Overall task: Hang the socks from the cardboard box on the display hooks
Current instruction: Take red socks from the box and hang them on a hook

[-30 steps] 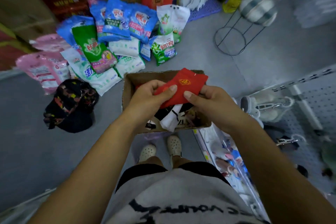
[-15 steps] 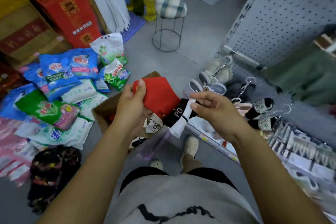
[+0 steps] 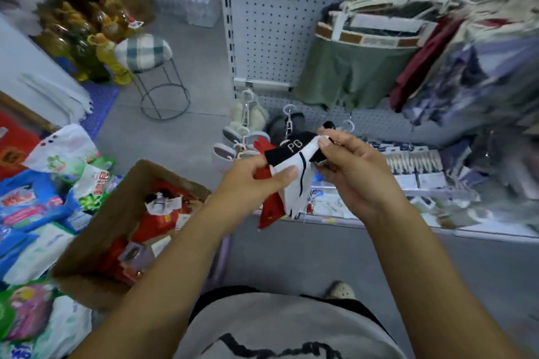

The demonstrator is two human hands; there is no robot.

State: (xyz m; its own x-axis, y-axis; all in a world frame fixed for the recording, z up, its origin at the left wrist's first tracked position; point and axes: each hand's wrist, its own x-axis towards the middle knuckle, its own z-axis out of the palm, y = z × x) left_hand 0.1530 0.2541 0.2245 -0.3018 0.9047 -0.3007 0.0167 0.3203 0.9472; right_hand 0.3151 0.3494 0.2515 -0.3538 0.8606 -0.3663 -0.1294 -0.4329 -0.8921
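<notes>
both hands, left hand point(image 3: 248, 183) and right hand point(image 3: 354, 175), pinch white sock point(image 3: 294, 181), hanging cuff-up, toe down.

Grey floor point(image 3: 186, 46) — a white pegboard wall point(image 3: 271, 9) rises behind, a plaid-cushioned wire stool point(image 3: 145, 52) stands left.

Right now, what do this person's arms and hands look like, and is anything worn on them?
Both arms are bare to the frame's edge: no sleeves, gloves, watch or rings visible on the left hand or right hand. Fingernails are short and unpainted.
</notes>
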